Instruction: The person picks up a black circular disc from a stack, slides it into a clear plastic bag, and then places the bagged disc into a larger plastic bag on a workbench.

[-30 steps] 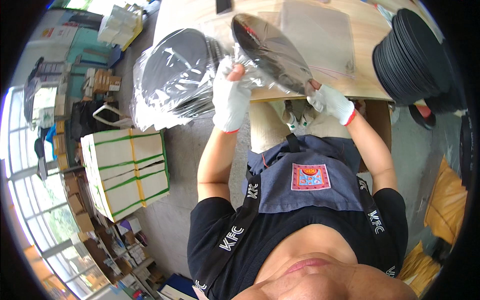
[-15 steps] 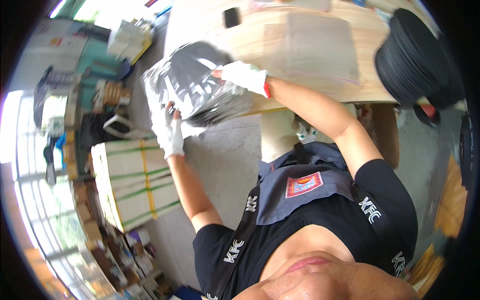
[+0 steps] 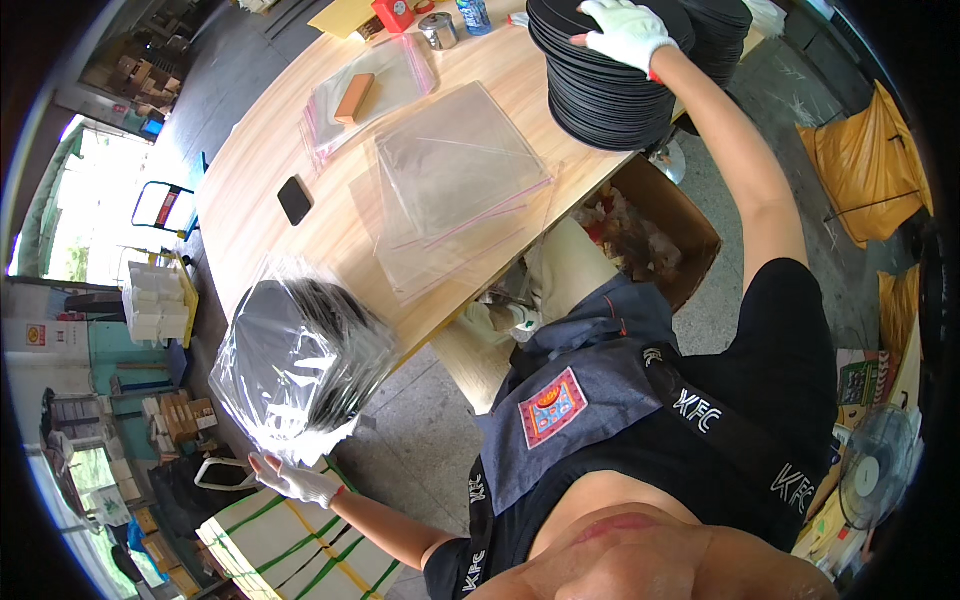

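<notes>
A tall stack of black discs (image 3: 610, 95) stands at the far right end of the wooden table (image 3: 250, 190). My right hand (image 3: 630, 30), in a white glove, lies flat on the top disc with the arm stretched out. To my left, a pile of black discs in clear plastic bags (image 3: 300, 365) sits beside the table's edge. My gloved left hand (image 3: 295, 482) hovers just below that pile with fingers spread, holding nothing. Clear empty sleeves (image 3: 460, 170) lie on the table in front of me.
A black phone (image 3: 295, 200) and a brown block inside a clear bag (image 3: 355, 97) lie on the table. An open cardboard box (image 3: 665, 235) stands under it. Strapped cartons (image 3: 290, 550) are stacked at lower left. Yellow sacks (image 3: 860, 160) and a fan (image 3: 870, 480) are on the right.
The bagged disc I held in both hands went onto the left pile. My right hand swung across to the black stack on the right, and my left hand came off the pile.
</notes>
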A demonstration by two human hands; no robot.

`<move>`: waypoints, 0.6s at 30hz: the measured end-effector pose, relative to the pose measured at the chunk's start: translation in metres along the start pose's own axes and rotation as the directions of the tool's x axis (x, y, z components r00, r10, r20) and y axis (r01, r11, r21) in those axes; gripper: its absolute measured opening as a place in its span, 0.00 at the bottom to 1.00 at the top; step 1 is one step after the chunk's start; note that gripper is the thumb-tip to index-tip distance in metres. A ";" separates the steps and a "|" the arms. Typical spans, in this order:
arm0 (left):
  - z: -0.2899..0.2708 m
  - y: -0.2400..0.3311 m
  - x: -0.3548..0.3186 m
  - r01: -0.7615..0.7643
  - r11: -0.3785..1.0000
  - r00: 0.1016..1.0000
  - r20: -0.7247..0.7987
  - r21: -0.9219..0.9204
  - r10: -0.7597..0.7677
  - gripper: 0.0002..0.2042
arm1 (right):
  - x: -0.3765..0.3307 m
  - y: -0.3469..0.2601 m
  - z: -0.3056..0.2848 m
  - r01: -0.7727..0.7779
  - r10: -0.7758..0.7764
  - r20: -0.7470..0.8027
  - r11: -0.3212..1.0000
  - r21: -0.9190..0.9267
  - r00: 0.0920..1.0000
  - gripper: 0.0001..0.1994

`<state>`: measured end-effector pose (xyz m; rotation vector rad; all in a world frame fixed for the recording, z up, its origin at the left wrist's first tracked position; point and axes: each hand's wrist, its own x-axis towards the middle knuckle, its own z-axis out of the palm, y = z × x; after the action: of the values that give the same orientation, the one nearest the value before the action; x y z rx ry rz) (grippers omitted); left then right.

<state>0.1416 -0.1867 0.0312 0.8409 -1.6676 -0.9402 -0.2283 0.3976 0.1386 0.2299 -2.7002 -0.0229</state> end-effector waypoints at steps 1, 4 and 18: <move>0.000 -0.002 -0.003 0.025 0.998 0.998 -0.061 -0.060 -0.029 0.21 | 0.003 0.004 -0.001 -0.029 0.029 0.095 1.000 -0.009 0.995 0.24; -0.007 -0.033 -0.024 -0.113 0.989 0.975 -0.203 -0.097 0.092 0.25 | 0.007 0.000 -0.007 0.056 -0.050 0.197 0.998 -0.029 0.979 0.21; 0.276 -0.045 -0.255 -0.783 0.615 0.375 0.861 0.095 0.344 0.33 | -0.061 0.085 0.029 0.564 -0.577 -0.139 0.816 -0.124 0.805 0.15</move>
<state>-0.0553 0.0666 -0.1703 -0.0326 -2.8270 -0.2919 -0.1997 0.4910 0.0911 0.9717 -2.3515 -0.2734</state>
